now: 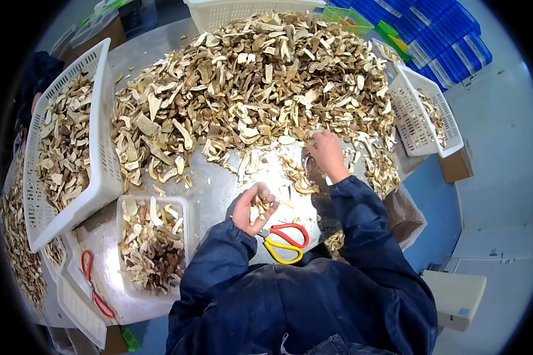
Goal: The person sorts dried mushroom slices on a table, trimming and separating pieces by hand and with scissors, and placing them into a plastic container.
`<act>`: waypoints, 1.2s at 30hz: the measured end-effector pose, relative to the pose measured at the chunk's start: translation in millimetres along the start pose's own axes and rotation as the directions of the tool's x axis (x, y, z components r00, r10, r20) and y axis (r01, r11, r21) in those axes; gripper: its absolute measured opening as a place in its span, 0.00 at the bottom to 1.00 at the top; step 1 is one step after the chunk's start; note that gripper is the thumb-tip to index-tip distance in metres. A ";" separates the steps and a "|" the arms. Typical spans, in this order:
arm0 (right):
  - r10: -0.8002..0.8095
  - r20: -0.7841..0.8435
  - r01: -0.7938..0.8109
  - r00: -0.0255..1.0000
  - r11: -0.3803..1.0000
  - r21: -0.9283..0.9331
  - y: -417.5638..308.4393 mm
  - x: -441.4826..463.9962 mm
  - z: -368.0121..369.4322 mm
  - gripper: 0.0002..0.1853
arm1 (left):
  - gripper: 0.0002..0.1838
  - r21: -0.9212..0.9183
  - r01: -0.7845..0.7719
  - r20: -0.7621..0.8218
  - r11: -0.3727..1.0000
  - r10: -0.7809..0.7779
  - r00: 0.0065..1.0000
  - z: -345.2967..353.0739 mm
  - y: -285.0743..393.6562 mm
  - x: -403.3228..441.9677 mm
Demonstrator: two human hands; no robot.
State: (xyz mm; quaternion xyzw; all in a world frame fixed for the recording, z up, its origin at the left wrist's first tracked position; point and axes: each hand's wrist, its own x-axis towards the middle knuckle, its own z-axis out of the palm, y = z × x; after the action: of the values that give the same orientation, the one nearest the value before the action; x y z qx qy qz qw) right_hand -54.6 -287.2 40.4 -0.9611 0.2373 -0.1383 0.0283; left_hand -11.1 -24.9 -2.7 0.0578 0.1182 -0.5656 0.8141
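Head camera view: your left hand (pixel 254 209), just below the middle of the frame, has its fingers curled around a small bunch of slices (pixel 258 208), pale and brown. Your right hand (pixel 327 155) is up and to the right of it, fingers bent down at the lower edge of the heap (pixel 260 83); you can't tell from here whether the fingertips are pinching a piece. The heap of dried slices spreads across the upper middle of the metal bench (pixel 210 195), with loose pieces scattered between it and your left hand.

Scissors (pixel 286 244) with one red and one yellow handle loop sit just below your left hand, loops toward the lower right. Red-handled scissors (pixel 87 273) lie at the lower left of the frame, to the left of a plastic tub (pixel 186 231) that holds more slices.

Above that tub, on the left, a big white basket (pixel 103 130) stands tilted in the frame, with slices inside. You have a smaller white basket (pixel 404 112) with slices to the right of the heap, and a third basket (pixel 219 16) behind the heap at the top. Blue bins (pixel 450 35) are at the upper right. Another person's dark sleeve (pixel 38 80) shows at the upper left, beyond the big basket.
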 end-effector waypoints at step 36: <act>0.003 0.512 -0.502 0.859 -0.200 0.842 18.0 -6.0 -14.5 0.11 | 0.10 -0.024 -0.002 -0.046 1.000 0.001 0.999 2.7 3.9 0.9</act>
State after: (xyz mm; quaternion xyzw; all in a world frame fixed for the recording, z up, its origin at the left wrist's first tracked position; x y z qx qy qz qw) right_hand -71.9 -300.2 50.6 -0.5392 0.2354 -0.0950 0.8030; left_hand -6.9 -25.0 -0.4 0.0613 0.1437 -0.5619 0.8123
